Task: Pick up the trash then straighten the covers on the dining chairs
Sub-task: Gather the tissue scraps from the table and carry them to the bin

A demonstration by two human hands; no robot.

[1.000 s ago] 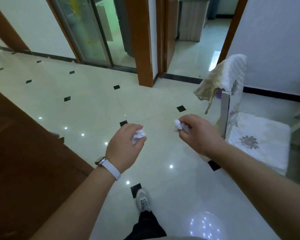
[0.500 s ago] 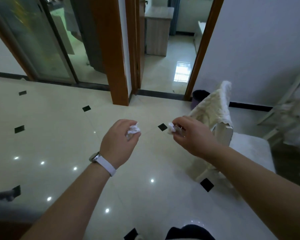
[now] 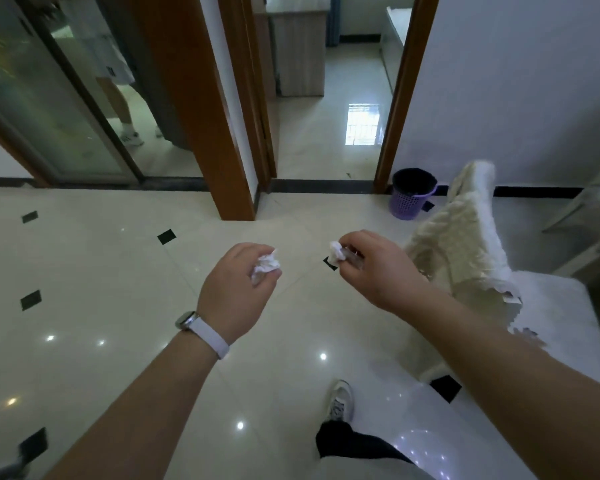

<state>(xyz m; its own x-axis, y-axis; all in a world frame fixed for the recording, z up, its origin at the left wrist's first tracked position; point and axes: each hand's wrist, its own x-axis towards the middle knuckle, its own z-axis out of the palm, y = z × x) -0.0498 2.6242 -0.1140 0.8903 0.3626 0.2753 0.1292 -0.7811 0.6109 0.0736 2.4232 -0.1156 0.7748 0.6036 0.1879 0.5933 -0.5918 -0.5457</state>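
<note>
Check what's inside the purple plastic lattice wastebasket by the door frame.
The purple plastic lattice wastebasket has a black bin liner showing at its rim. Its interior is dark from this angle, so whether any trash lies at the bottom cannot be seen.

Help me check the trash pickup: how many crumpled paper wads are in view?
2. The first wad is gripped in the left hand, the second wad pinched in the right hand. More could lie hidden behind the covered chair.

white tissue wads [image 3: 266,265], purple bin [image 3: 411,197], cream cover [image 3: 465,251]
</note>
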